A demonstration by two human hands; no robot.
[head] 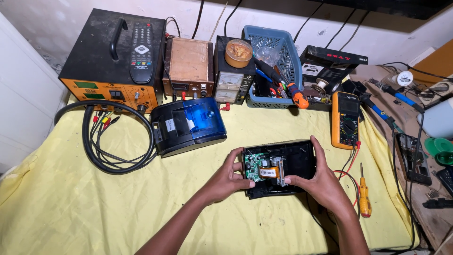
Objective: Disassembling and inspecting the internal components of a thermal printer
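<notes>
Head view. Item: opened black device base (295, 160), green circuit board (253, 166) and metal mechanism exposed, lying on the yellow-covered table (71, 198) in front of a blue-lidded printer (188, 123). Left hand (230, 177) grips its left edge; right hand (317, 177) clasps the right side, thumb near the mechanism. Step, as judged: steadying the base for inspection; freeing a part would call for the yellow screwdriver (364, 196) just right. Base underside and board connectors hidden; orange multimeter (344, 120) dial unreadable.

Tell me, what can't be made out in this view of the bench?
Head view only:
- Opened black casing: its near edge hides under both hands, left hand and right hand.
- Green circuit board: parts too small.
- Green object: cut by right edge.
- Blue basket: contents jumbled.
</notes>
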